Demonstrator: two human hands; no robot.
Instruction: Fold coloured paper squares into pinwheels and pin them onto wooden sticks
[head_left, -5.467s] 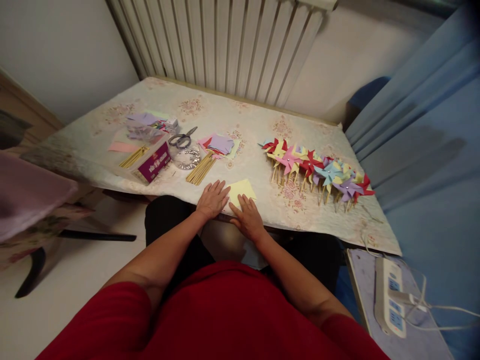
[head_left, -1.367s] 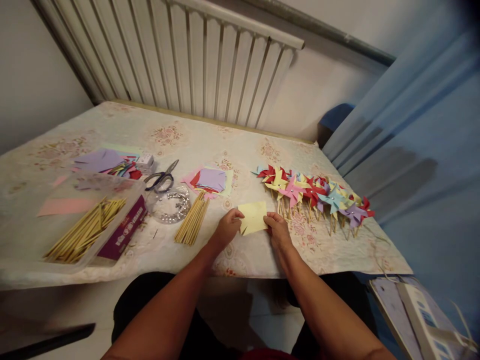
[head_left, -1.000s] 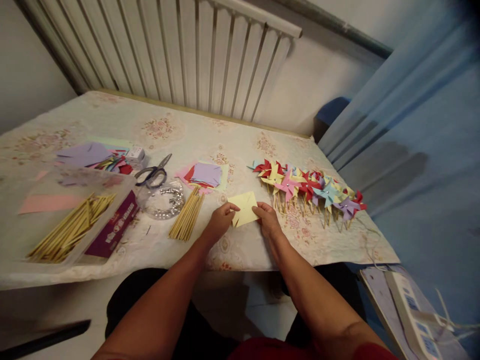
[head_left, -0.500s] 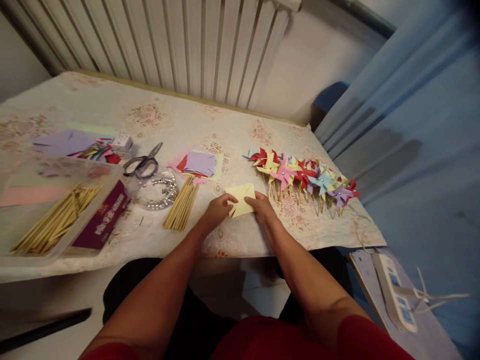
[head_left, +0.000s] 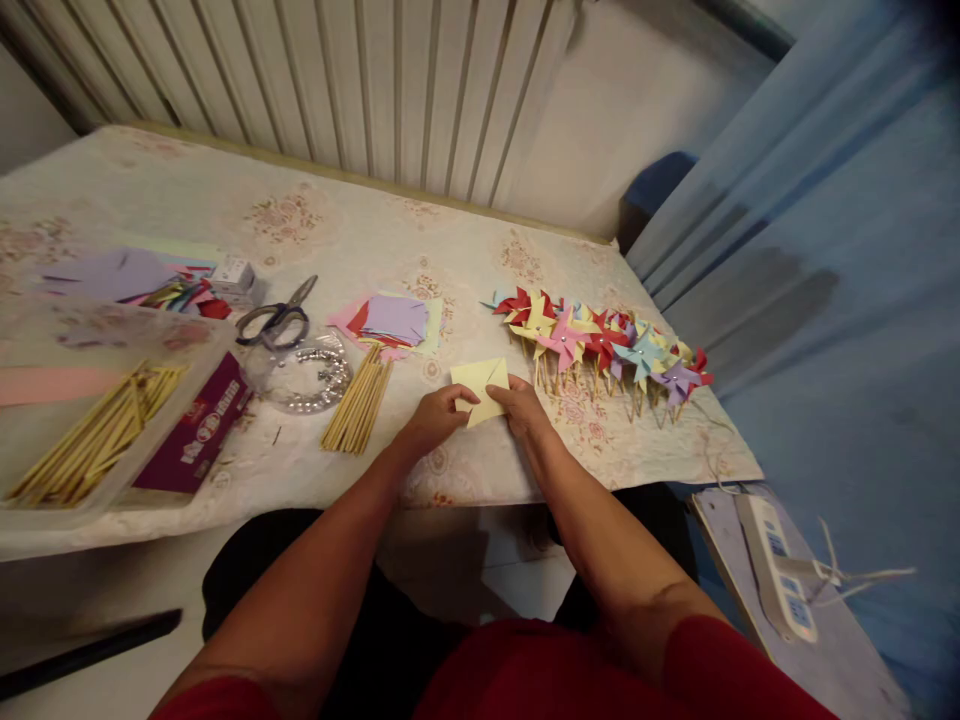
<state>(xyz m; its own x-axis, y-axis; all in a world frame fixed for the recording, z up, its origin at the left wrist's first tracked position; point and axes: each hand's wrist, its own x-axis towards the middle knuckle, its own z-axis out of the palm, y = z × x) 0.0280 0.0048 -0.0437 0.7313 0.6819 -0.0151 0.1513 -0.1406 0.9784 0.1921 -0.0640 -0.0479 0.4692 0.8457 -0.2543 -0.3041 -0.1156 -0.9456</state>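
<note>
A small square of yellow paper [head_left: 482, 382] with slits cut in from its corners is held above the near edge of the table. My left hand [head_left: 444, 412] pinches its lower left corner, which seems bent in toward the middle. On the right side my right hand [head_left: 519, 400] grips the sheet, thumb on top. Left of my hands lies a bundle of thin sticks [head_left: 357, 400], and behind it a stack of coloured paper squares [head_left: 395, 320]. Finished paper pinwheels [head_left: 568, 338] on sticks lie in a row to the right.
Scissors [head_left: 279, 318] lie beside a clear round case of silver pins [head_left: 306, 380]. A plastic bin [head_left: 154, 425] with more sticks and a purple box [head_left: 196, 428] stand at the left. Paper scraps [head_left: 176, 290] and a small white box [head_left: 233, 272] lie behind. A power strip [head_left: 776, 565] is at the lower right.
My left fingers have drawn the yellow paper's lower left corner inward, so its outline there is now slanted. The view has shifted slightly; both hands stay on the sheet.
</note>
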